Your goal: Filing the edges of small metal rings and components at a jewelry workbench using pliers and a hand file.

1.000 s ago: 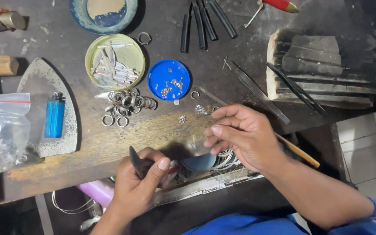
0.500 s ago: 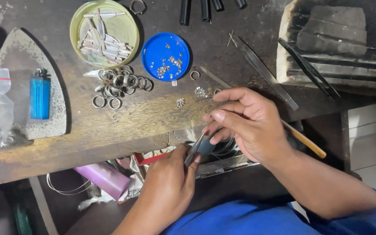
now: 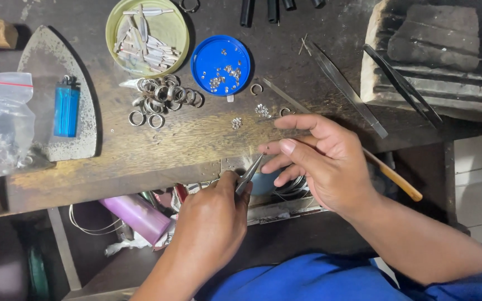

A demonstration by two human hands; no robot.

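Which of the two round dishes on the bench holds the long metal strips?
The green dish, at the back left. It holds long metal strips; the blue dish to its right holds only tiny bright pieces.

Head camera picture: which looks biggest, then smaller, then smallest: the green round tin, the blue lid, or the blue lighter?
1. Green round tin
2. Blue lid
3. Blue lighter

All lie on the same bench, so nearness barely matters.

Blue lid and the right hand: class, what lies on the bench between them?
In the head view, loose small metal rings and tiny silver pieces lie between the blue lid and right hand.
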